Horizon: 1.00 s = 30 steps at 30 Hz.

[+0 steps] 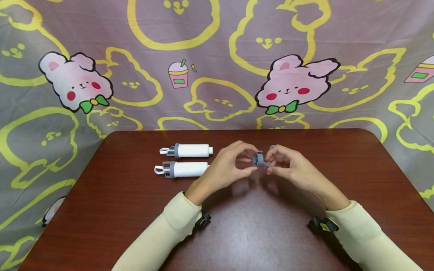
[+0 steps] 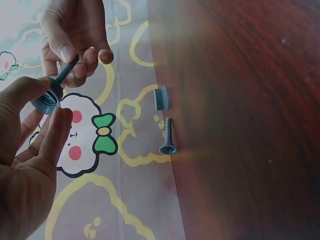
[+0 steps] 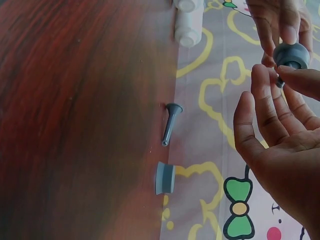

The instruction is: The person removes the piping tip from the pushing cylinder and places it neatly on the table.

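Above the table, my left hand (image 1: 234, 161) pinches a grey round cap (image 1: 258, 159) between thumb and fingers. The left wrist view shows the cap's open, ridged inside. From the cap (image 2: 48, 100) a thin grey stem (image 2: 67, 70) sticks out. My right hand (image 1: 296, 165) holds this stem near its free end with thumb and fingertips. I cannot tell whether stem and cap are one piece. On the table near the hands lie a loose grey stem with a flared end (image 3: 172, 122) and a short grey cap (image 3: 165, 178).
Two white cylinders (image 1: 193, 150) with grey collars and white loop handles lie side by side on the brown table (image 1: 118, 195); the left forearm partly covers the nearer cylinder (image 1: 190, 169). A patterned cloth (image 1: 217, 64) hangs behind the table's far edge.
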{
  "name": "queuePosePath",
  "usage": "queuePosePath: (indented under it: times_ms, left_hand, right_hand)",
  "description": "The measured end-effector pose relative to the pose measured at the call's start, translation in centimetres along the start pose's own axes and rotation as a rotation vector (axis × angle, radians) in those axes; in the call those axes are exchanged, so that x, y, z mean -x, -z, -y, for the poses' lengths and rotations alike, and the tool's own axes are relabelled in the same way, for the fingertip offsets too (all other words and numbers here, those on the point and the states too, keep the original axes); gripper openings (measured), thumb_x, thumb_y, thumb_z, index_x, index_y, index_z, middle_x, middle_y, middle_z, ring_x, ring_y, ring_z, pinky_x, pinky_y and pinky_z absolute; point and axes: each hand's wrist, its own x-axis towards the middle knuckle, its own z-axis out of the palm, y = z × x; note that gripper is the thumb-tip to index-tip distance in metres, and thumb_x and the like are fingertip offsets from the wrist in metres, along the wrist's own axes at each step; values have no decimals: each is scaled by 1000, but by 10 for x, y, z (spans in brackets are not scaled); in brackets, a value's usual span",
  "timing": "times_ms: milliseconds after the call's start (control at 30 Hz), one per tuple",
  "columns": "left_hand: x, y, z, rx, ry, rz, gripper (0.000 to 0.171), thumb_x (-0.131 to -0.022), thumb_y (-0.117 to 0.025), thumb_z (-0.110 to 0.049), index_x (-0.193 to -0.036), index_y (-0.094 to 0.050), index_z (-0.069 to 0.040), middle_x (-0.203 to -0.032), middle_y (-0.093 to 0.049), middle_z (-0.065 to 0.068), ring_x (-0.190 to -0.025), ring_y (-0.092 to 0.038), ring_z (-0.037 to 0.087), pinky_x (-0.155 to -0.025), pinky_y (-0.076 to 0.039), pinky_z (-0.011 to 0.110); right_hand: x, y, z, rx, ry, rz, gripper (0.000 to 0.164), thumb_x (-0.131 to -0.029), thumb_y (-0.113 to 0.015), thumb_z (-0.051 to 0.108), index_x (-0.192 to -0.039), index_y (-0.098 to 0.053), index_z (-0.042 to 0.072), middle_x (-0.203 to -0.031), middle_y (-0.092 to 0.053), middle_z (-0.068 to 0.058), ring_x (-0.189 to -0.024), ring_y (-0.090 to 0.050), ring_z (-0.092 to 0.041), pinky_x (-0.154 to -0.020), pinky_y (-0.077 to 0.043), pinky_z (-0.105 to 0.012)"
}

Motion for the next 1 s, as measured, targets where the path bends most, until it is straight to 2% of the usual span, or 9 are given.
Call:
queuePosePath:
  times_ms: [100, 367, 733, 1000]
  left_hand:
    - [-1, 0, -1, 25, 14, 7, 39, -89, -80, 2, -124, -65, -2, -115, -65, 9, -106, -73, 19, -92, -59, 23]
    - [-1, 1, -2, 45, 35, 15, 40, -88, -80, 4, -125, -64, 1, -116, -65, 10, -107, -73, 21, -91, -58, 19]
    - [0, -1, 0, 55, 35, 22, 40, -89, -78, 5, -126, -64, 2, -117, -65, 10, -107, -73, 21, -91, -58, 19]
    - [2, 0, 1, 48, 40, 26, 40, -89, -79, 3, -127, -66, -1, -116, -65, 9, -105, -74, 19, -90, -58, 19]
  right_hand:
    - [0, 1, 0, 2, 6, -3, 18, -96, -67, -8, -110, -62, 2, -98, -67, -13, -86, -70, -20, -80, -61, -31]
    - [1, 2, 0, 19, -16, -13, 8, -99, -66, -2, -105, -63, 3, -88, -69, -13, -85, -70, -27, -79, -59, -29]
    - [2, 3, -1, 13, -23, -26, 8, -99, -63, -3, -103, -63, 3, -87, -69, -10, -83, -70, -26, -79, -61, -33]
    - [1, 1, -1, 10, -12, -34, 6, -98, -65, -3, -101, -64, 2, -86, -69, -13, -81, -71, -22, -78, -60, -31]
